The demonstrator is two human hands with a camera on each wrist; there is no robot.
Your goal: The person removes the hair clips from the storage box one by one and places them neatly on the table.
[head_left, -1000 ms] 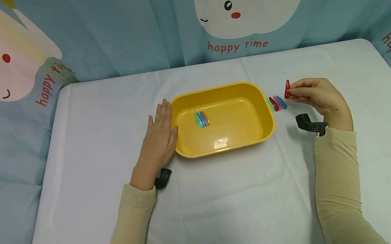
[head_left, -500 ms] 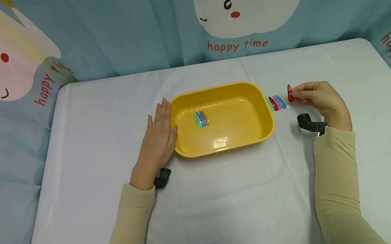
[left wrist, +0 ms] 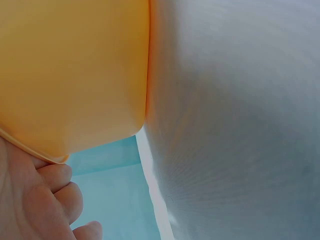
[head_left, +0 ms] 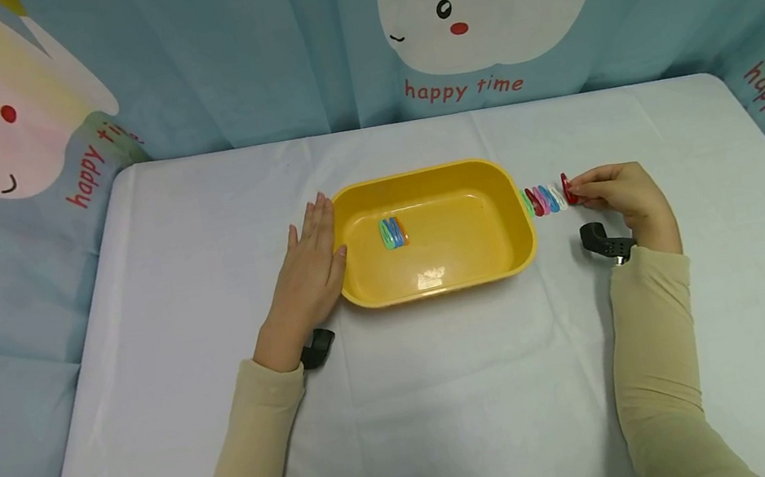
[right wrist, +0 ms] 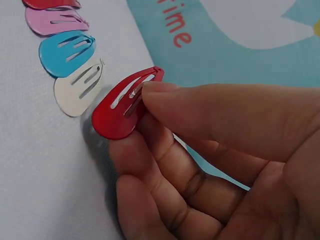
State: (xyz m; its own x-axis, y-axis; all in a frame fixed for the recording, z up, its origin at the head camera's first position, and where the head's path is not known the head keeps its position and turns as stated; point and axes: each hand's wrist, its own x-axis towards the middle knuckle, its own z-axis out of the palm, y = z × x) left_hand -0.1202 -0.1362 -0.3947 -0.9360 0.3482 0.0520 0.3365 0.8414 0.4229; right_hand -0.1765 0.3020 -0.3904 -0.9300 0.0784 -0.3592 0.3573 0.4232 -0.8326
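Between thumb and fingers, my right hand (head_left: 625,198) pinches a red hair clip (right wrist: 117,115), held at the right end of a row of hair clips on the white cloth. In the right wrist view a white clip (right wrist: 72,95) lies nearest to it, then a blue clip (right wrist: 65,55), a pink one (right wrist: 50,20) and another red one. A green clip at the row's left end sits against the yellow tray (head_left: 435,294). My left hand (head_left: 308,266) rests flat along the tray's left rim, fingers straight. Inside the tray several green, blue and orange clips (head_left: 393,233) lie side by side.
A white cloth covers the table (head_left: 451,401). Blue curtains (head_left: 251,52) with printed whales hang behind the far edge and at the sides. A black wrist camera (head_left: 605,240) juts out beside the right hand, another (head_left: 317,349) by the left wrist.
My right hand has lowered the red clip toward the cloth, bringing it beside the white clip and turning it more upright in the head view. The left hand stays on the tray.
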